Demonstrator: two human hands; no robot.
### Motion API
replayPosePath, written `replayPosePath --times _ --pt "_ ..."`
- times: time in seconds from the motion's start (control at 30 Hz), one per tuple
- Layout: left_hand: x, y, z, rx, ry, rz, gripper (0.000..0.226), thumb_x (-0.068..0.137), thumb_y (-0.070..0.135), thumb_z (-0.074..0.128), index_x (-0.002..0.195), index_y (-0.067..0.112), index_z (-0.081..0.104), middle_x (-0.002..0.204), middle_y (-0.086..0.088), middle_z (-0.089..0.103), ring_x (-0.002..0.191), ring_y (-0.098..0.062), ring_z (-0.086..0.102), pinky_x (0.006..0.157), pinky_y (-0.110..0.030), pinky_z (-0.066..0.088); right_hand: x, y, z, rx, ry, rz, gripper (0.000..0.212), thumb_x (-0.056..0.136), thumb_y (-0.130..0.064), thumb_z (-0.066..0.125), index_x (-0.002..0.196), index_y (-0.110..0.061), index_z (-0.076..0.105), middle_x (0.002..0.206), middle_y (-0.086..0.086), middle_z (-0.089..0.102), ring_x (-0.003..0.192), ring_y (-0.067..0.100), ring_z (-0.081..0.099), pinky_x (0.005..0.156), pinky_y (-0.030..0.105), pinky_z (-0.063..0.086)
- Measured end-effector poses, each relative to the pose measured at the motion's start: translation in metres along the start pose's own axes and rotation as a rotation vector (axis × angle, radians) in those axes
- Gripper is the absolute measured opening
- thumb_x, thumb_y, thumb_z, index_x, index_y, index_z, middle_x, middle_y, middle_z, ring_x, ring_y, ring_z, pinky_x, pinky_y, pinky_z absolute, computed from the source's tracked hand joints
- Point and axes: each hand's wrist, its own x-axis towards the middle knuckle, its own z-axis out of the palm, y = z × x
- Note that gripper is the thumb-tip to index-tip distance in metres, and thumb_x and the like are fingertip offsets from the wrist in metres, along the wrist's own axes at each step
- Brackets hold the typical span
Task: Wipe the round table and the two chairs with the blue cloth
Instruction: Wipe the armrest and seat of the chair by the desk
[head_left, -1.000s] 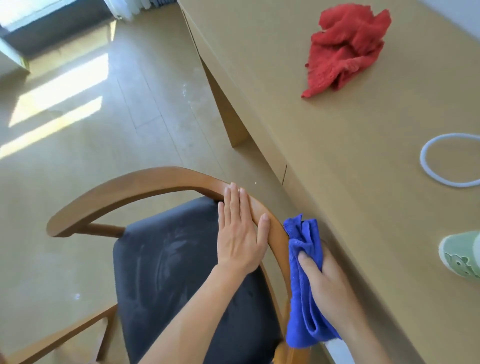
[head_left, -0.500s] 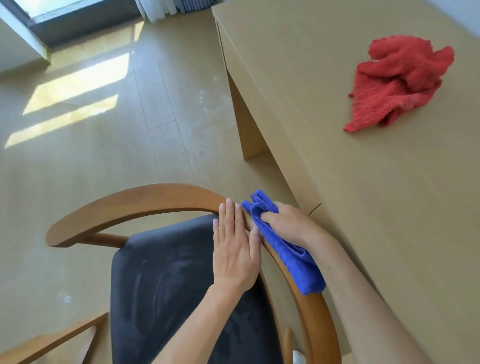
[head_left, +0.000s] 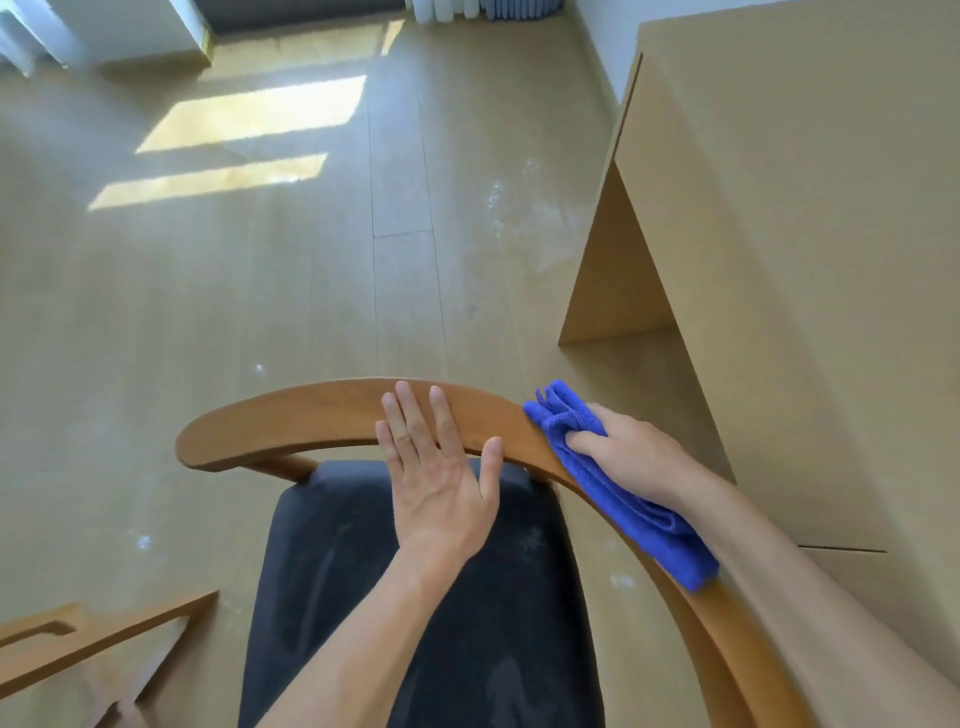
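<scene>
A wooden chair with a curved backrest rail (head_left: 291, 421) and a dusty dark seat cushion (head_left: 363, 597) stands right below me. My left hand (head_left: 441, 478) lies flat and open on the top of the rail, fingers spread. My right hand (head_left: 628, 457) presses the folded blue cloth (head_left: 623, 499) against the right bend of the rail, fingers closed over it. The cloth trails down along the rail under my wrist. No round table shows in this view.
A light wooden desk (head_left: 810, 249) runs along the right side, its panel leg (head_left: 613, 280) close to the chair. Part of another wooden chair (head_left: 78, 644) sticks in at the lower left. Pale floorboards (head_left: 260, 286) with dust specks and sun patches stretch ahead.
My right hand slid the blue cloth up the rail from the side toward the top bend. My view swung left, so the red cloth on the desk left the frame. My left hand stayed on the rail.
</scene>
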Motion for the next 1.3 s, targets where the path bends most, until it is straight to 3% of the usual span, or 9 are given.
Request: replayPosePath --times 0.17,0.3,0.4,0.53,0.67,0.8,0.97,1.1,1.3 --pt "0.002 -0.002 0.004 -0.058 0.043 0.016 0.081 0.094 0.059 0.011 0.151 0.003 -0.004 0.157 -0.022 -0.015 0.145 -0.034 -0.017 0.118 -0.048 -0.005 0.069 -0.082 0.021 -0.136 -0.041 -0.188 0.032 0.088 -0.039 0.044 0.117 -0.049 0.055 0.101 -0.015 0.063 0.091 0.013 0.056 0.070 0.027 0.039" --pt "0.004 -0.002 0.003 -0.104 0.067 0.015 0.083 0.095 0.059 0.016 0.151 0.002 -0.003 0.158 -0.019 -0.013 0.147 -0.032 -0.011 0.118 -0.047 0.000 0.099 -0.123 0.036 -0.217 -0.111 -0.236 0.025 0.087 -0.041 0.043 0.099 -0.036 0.064 0.099 -0.004 0.068 0.091 0.020 0.060 0.078 0.034 0.045" --pt "0.001 -0.008 -0.001 -0.129 0.058 0.054 0.080 0.096 0.059 0.017 0.152 0.004 0.004 0.160 -0.018 -0.007 0.148 -0.032 -0.007 0.118 -0.047 0.003 0.092 -0.109 0.031 -0.161 -0.087 -0.228 0.019 0.088 -0.042 0.045 0.083 -0.042 0.063 0.087 -0.013 0.066 0.082 0.011 0.059 0.066 0.028 0.039" --pt "-0.004 -0.044 -0.004 -0.134 0.075 0.228 0.073 0.098 0.054 0.020 0.152 0.006 0.014 0.160 -0.017 0.004 0.148 -0.031 0.003 0.117 -0.047 0.011 0.074 -0.061 0.013 -0.040 -0.019 -0.102 0.023 0.086 -0.041 0.048 0.075 -0.027 0.063 0.072 -0.009 0.065 0.070 0.014 0.058 0.068 0.030 0.041" --pt "0.000 -0.114 -0.007 -0.075 0.140 0.111 0.070 0.098 0.050 0.022 0.153 0.007 0.013 0.160 -0.016 0.002 0.148 -0.032 0.003 0.118 -0.048 0.006 0.057 -0.033 0.008 0.063 0.007 0.019 0.024 0.073 -0.046 0.046 0.068 -0.023 0.052 0.061 -0.006 0.053 0.058 0.012 0.047 0.068 0.034 0.038" --pt "0.003 -0.133 -0.004 -0.016 0.116 0.124 0.072 0.097 0.051 0.023 0.153 0.008 0.012 0.160 -0.018 0.003 0.148 -0.033 0.004 0.118 -0.049 0.008 0.073 -0.073 0.019 -0.088 0.048 -0.015 0.028 0.072 -0.048 0.043 0.065 -0.021 0.049 0.061 -0.004 0.054 0.060 0.016 0.049 0.065 0.034 0.036" --pt "0.004 -0.131 0.002 0.022 0.137 0.117 0.073 0.096 0.051 0.027 0.153 0.008 0.012 0.159 -0.020 0.005 0.147 -0.034 0.006 0.118 -0.048 0.006 0.117 -0.183 0.089 -0.467 -0.044 -0.332 0.027 0.087 -0.043 0.042 0.104 -0.037 0.063 0.091 -0.010 0.066 0.089 0.016 0.057 0.076 0.032 0.045" --pt "0.004 -0.135 0.004 -0.005 0.114 0.123 0.068 0.099 0.048 0.013 0.152 0.006 0.006 0.154 -0.027 0.018 0.145 -0.038 0.013 0.117 -0.049 0.008 0.133 -0.266 0.168 -0.691 -0.115 -0.598 0.020 0.087 -0.040 0.042 0.095 -0.033 0.059 0.083 -0.006 0.062 0.084 0.021 0.056 0.064 0.032 0.034" --pt "0.007 -0.138 0.003 0.007 0.134 0.109 0.063 0.100 0.046 0.009 0.147 0.005 0.017 0.149 -0.027 0.031 0.141 -0.038 0.016 0.114 -0.049 0.011 0.130 -0.247 0.155 -0.749 -0.073 -0.781 0.044 0.088 -0.039 0.048 0.132 -0.044 0.049 0.123 -0.007 0.060 0.112 0.020 0.053 0.090 0.037 0.040"
